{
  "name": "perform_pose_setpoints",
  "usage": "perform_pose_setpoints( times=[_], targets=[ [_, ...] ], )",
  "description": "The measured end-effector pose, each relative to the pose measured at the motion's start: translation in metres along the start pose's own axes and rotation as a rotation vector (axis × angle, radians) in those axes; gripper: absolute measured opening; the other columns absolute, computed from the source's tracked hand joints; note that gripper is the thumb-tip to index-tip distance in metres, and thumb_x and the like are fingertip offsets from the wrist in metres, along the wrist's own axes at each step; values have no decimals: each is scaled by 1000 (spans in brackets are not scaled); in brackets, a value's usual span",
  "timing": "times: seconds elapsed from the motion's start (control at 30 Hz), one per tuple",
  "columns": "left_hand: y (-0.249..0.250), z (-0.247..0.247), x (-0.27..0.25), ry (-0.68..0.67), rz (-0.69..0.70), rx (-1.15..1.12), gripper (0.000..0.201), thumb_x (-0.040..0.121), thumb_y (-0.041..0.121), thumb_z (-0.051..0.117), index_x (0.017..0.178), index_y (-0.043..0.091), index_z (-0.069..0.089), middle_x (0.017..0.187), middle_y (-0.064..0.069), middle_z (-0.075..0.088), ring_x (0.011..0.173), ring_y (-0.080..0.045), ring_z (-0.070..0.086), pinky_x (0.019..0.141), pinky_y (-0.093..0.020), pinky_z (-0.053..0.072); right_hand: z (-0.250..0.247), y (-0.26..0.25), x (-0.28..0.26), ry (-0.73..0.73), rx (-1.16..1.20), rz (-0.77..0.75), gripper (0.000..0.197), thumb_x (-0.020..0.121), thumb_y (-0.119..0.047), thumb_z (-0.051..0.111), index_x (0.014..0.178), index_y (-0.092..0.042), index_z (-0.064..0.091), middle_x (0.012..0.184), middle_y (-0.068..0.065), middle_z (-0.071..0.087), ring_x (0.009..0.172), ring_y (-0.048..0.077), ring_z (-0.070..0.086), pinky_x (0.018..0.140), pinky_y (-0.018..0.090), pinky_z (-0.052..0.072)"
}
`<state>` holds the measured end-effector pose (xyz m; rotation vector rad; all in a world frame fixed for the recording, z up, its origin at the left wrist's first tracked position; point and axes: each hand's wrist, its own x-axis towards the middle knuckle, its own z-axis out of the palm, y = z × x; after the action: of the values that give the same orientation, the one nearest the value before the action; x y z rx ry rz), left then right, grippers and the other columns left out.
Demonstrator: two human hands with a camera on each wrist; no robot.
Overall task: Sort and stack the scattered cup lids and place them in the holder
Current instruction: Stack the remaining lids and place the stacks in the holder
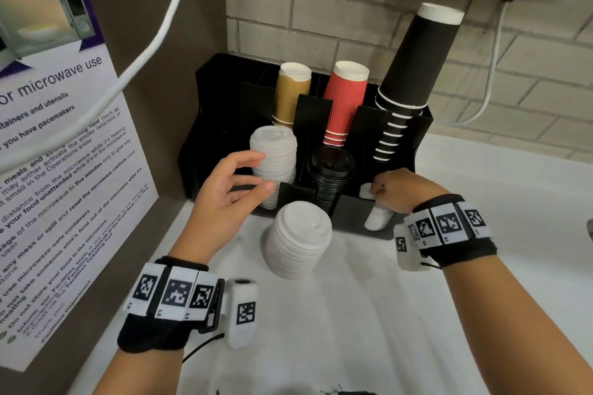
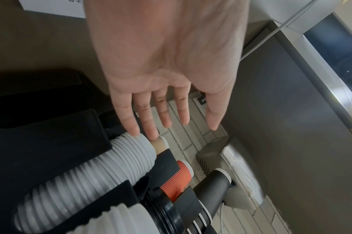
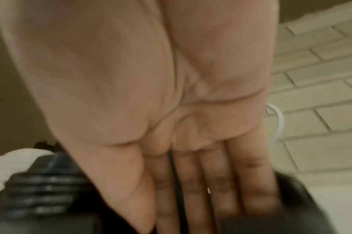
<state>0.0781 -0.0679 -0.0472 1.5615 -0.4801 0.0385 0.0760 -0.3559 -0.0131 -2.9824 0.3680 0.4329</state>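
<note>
A black holder (image 1: 211, 112) stands against the brick wall. Its front slots hold a tall white lid stack (image 1: 276, 151), a black lid stack (image 1: 330, 176) and a small white lid stack (image 1: 378, 218). Another white lid stack (image 1: 300, 237) stands loose on the counter just in front of the holder. My left hand (image 1: 261, 171) is open with fingers spread beside the tall white stack (image 2: 131, 158), its fingertips (image 2: 135, 133) at the stack's top. My right hand (image 1: 380, 191) reaches down into the right slot with straight fingers (image 3: 191, 190) on the small white lids; that view is blurred.
Gold cups (image 1: 292, 93), red cups (image 1: 345, 102) and a tall leaning stack of black cups (image 1: 414, 74) fill the holder's back slots. A microwave poster (image 1: 48, 154) covers the left wall, with a white cable (image 1: 154, 42) across it. The white counter (image 1: 353, 314) spreads in front.
</note>
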Motion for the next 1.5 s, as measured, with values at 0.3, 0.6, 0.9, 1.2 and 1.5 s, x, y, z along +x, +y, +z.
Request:
perform_pose_setpoints(
  times=[0.3, 0.6, 0.9, 1.2, 1.5],
  targets=[
    [-4, -3, -2, 17, -4, 28, 34, 88, 12, 67, 116, 30, 59, 121, 10, 57, 94, 3, 63, 78, -9, 46, 37, -72, -44, -3, 310, -568, 74, 71, -49, 78, 135, -29, 47, 125, -3, 48, 114, 11, 47, 96, 24, 43],
    [-2, -3, -4, 6, -5, 38, 33, 89, 12, 67, 116, 29, 60, 122, 7, 57, 96, 1, 63, 80, -9, 47, 55, -83, -34, 8, 253, -448, 87, 65, -42, 81, 138, -37, 35, 120, -1, 42, 116, 25, 44, 98, 44, 44],
    [-1, -3, -5, -21, -38, 40, 34, 86, 21, 72, 115, 33, 59, 121, 9, 58, 102, -6, 62, 84, -20, 51, 44, -76, -44, 138, 386, -473, 80, 63, -37, 81, 134, -36, 42, 115, -5, 42, 105, 17, 48, 90, 32, 45],
    [7, 24, -13, -290, -22, -69, 100, 63, 33, 85, 147, 42, 31, 147, 8, 45, 133, -18, 49, 106, -43, 46, 18, -77, -74, 162, 999, -627, 69, 70, -33, 81, 130, -33, 47, 120, -12, 57, 112, 6, 57, 88, 26, 54],
    [10, 28, -12, -260, -22, -92, 97, 56, 31, 88, 140, 39, 40, 138, 16, 51, 124, -18, 57, 102, -42, 50, 18, -69, -78, 193, 1083, -614, 70, 64, -29, 83, 128, -28, 53, 120, -11, 63, 116, 7, 57, 86, 36, 57]
  ],
)
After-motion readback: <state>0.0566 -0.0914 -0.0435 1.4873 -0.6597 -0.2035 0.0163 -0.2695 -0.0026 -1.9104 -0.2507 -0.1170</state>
